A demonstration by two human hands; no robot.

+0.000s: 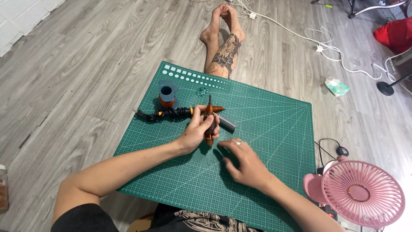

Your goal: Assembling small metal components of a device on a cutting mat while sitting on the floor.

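My left hand (198, 130) grips a cross-shaped piece wound with copper-coloured wire (210, 112), held upright over the green cutting mat (266, 124). My right hand (243, 163) rests flat on the mat just below and to the right of it, fingers spread, a ring on one finger, holding nothing. A grey cylinder (227, 123) lies on the mat right beside the wound piece. A black and orange twisted cable (165, 114) stretches left from the piece. A spool of copper wire (167, 96) stands on a grey flat part at the mat's upper left.
My tattooed leg (224, 56) extends beyond the mat's far edge. A pink fan (359, 193) stands at the lower right with black cables near it. White cords (326, 47), a tissue pack (337, 87) and a red bag (397, 34) lie on the wooden floor at the right.
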